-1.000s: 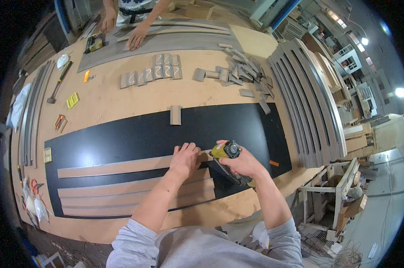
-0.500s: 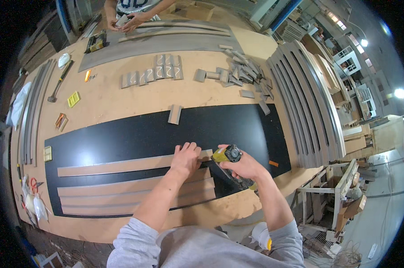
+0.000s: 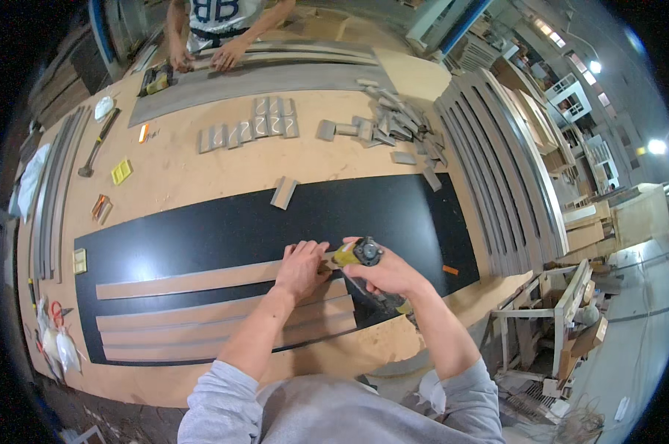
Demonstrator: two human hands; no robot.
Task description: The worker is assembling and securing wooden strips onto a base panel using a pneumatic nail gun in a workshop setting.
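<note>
My right hand (image 3: 390, 272) is wrapped round the grip of a yellow and black nail gun (image 3: 356, 253). The gun's nose sits at the right end of a long brown strip (image 3: 186, 280). Closed over that same end, my left hand (image 3: 300, 268) grips the strip right beside the gun; its fingertips are partly hidden. Nearer to me, several similar strips (image 3: 171, 325) lie side by side on a black panel (image 3: 223, 229). A short grey-brown block (image 3: 284, 193) rests askew across the panel's far edge.
Short blocks stand in rows (image 3: 264, 122) and in a loose pile (image 3: 397, 118). Long slats (image 3: 497, 163) are stacked at the right. A hammer (image 3: 98, 144) lies at the left. Across the table, a co-worker's hands (image 3: 231, 55) are at long strips near another nail gun (image 3: 155, 79).
My nail gun and both hands have shifted slightly left, and the long strip's end with them. The co-worker's hands have come down to the far strips and spread apart.
</note>
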